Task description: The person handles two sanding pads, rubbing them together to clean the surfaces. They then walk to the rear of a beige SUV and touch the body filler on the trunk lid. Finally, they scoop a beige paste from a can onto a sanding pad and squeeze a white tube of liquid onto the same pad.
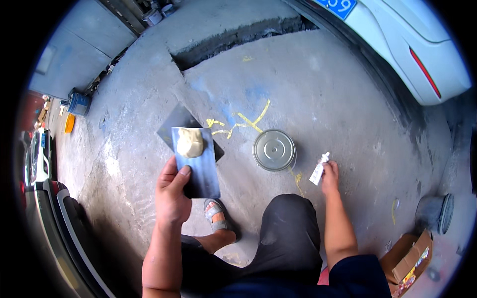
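My left hand (173, 192) grips a flat, dark rectangular plate (203, 180) by its left side, thumb on top. Near the plate's far end sits a lump of cream-coloured putty (190, 142). Partly hidden behind the plate is a second dark flat sheet (178, 118), turned at an angle; I cannot tell whether it lies on the floor. Off to the right, my right hand (330, 179) is closed on a small white tube (317, 172), its capped end pointing away from me. Between the hands a round lidded metal can (274, 150) stands on the floor.
A white car's corner (422, 44) is at the far right. A broken ledge (238, 42) crosses the concrete ahead. A dark bucket (435, 213) and an open cardboard box (412, 258) stand at lower right. Another vehicle (47, 213) is at left, near a blue bucket (78, 103).
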### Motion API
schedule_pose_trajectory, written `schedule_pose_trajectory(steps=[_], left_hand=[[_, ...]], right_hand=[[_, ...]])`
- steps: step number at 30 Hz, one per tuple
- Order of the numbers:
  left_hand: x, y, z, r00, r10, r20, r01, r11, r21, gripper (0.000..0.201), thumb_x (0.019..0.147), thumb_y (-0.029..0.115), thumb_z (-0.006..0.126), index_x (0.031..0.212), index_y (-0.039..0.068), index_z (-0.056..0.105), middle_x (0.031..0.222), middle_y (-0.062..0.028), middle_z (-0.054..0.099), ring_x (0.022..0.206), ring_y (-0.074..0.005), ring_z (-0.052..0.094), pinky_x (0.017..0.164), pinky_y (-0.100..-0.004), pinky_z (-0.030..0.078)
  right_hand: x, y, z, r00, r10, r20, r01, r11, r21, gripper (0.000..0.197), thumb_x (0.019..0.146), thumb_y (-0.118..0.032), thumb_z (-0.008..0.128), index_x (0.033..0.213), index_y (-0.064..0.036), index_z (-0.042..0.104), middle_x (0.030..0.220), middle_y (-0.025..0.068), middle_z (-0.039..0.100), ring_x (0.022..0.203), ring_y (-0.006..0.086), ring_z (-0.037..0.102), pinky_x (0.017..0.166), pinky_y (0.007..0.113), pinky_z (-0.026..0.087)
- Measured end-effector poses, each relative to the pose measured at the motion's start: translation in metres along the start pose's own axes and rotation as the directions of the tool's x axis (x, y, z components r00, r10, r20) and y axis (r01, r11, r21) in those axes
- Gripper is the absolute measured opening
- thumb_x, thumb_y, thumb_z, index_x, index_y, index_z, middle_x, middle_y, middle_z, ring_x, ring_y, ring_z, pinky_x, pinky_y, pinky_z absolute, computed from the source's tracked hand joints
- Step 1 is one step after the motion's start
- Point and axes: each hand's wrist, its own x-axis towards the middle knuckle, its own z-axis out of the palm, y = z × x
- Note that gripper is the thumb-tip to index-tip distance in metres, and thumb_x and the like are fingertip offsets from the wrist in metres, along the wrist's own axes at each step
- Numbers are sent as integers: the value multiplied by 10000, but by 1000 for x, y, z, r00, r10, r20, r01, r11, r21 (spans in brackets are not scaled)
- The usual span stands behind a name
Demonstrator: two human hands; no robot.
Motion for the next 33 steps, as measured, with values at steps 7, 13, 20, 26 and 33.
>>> schedule_pose_trajectory(steps=[7, 13, 20, 26, 33], left_hand=[[14, -8, 15, 997, 11, 71, -15, 998, 56, 370, 923, -15, 487, 1292, -44, 487, 1180, -93, 612, 1049, -134, 576, 936, -278, 431], [22, -12, 21, 997, 30, 78, -41, 990, 139, 371, 931, -1, 501, 1298, -46, 483, 1167, -86, 607, 1021, -127, 571, 917, -272, 443], [31, -23, 13, 987, 134, 89, -156, 934, 321, 377, 935, 27, 517, 1302, -48, 484, 1125, -78, 615, 973, -112, 577, 870, -249, 458], [30, -21, 9, 981, 178, 72, -192, 899, 393, 386, 935, 48, 525, 1310, -35, 484, 998, -82, 651, 840, -111, 602, 749, -249, 493], [33, -21, 3, 979, 191, 74, -204, 879, 432, 369, 928, 63, 537, 1293, 6, 523, 907, -85, 660, 760, -104, 591, 688, -258, 489]], right_hand=[[-71, -153, 90, 872, -197, 449, 88, 964, 251, 351, 912, -133, 563, 1205, 26, 453, 1070, 163, 621, 1005, 243, 621, 843, 351, 517], [-131, -186, 173, 741, -319, 590, 258, 948, 188, 365, 885, -93, 645, 1188, 2, 464, 1034, 91, 618, 934, 125, 587, 826, 274, 486], [-164, -183, 221, 677, -170, 716, 112, 985, 128, 299, 833, 28, 622, 1110, 7, 510, 1097, 116, 604, 993, 142, 582, 903, 303, 472], [-176, -187, 235, 644, -97, 759, 100, 994, 43, 305, 856, 15, 604, 1135, 11, 479, 1084, 123, 606, 969, 144, 590, 871, 298, 488], [-183, -184, 248, 614, -136, 777, 30, 988, 149, 397, 920, -45, 566, 1262, -61, 365, 1028, 110, 610, 889, 155, 601, 819, 302, 499]])
